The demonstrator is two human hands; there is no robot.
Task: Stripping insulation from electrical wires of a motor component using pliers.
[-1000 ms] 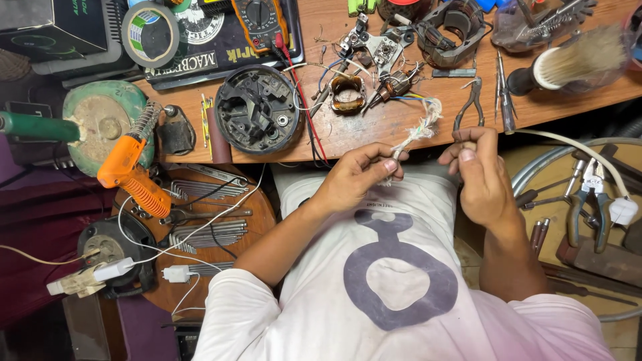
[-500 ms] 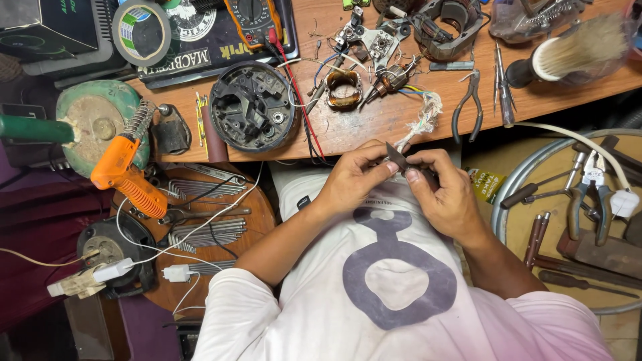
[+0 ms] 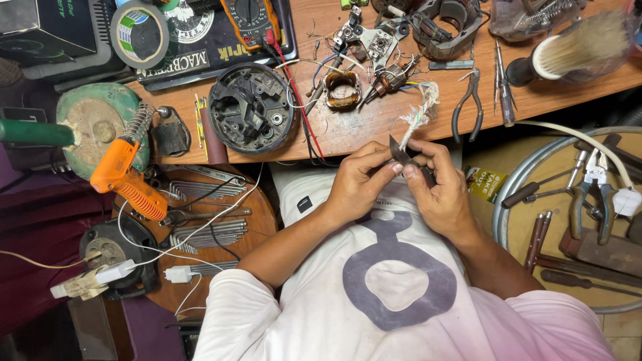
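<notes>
Hands first: we see the left hand [image 3: 358, 182] and the right hand [image 3: 438, 184] meeting just below the front edge of the wooden worktop [image 3: 374, 130], over the lap of a white shirt [image 3: 394, 281] with a dark printed shape. Both are closed in a pinch on one small dark flat piece [image 3: 401, 154], which stands up between the thumbs and forefingers, with the fingertips of the two hands touching around it. From its top a frayed pale cord [image 3: 420, 113] runs up and lies across the front edge of the worktop.

On the worktop, near its front edge and left of the hands, sits a round black motor housing [image 3: 251, 107], with red and black wires trailing past its right side. Behind the cord we find a copper winding [image 3: 342, 88] and a small armature [image 3: 388, 80] close together. Pliers [image 3: 468, 103] lie right of the cord, and a brush with pale bristles [image 3: 575, 50] rests toward the right end. A roll of tape [image 3: 139, 33] and an orange-edged meter [image 3: 251, 15] sit at the back left.

Off the left end, an orange glue gun [image 3: 124, 177] stands above a round wooden stool top [image 3: 257, 217] loaded with wrenches. To our right, a metal tray [image 3: 508, 220] holds more hand tools.
</notes>
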